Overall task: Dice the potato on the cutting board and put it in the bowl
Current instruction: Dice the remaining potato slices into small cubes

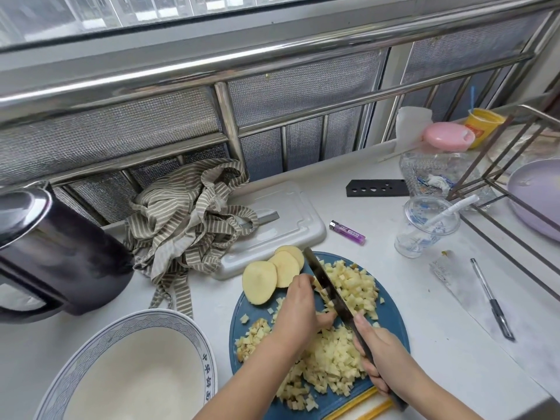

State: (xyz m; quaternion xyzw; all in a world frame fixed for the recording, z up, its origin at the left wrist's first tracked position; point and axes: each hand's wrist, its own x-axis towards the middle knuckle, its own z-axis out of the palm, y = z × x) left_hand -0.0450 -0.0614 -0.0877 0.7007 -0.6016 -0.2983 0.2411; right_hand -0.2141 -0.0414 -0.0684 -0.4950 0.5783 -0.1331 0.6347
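right hand (377,359) grips knife (325,283); left hand (300,309), fingers curled, holds potato (327,302) on board (391,317); bowl (188,325) at left.

The cutting board (394,325) is dusty blue, and on it the potato slices (260,283) and diced potato (333,356) are pale yellow, a few cubes browner. The bowl (127,327) is white with a blue wave-patterned rim band and blue characters. The cloth (188,225) has beige and white stripes, the lighter (347,232) is purple, the lid (445,136) pink, the cup (481,125) yellow and the kettle (57,256) glossy black.
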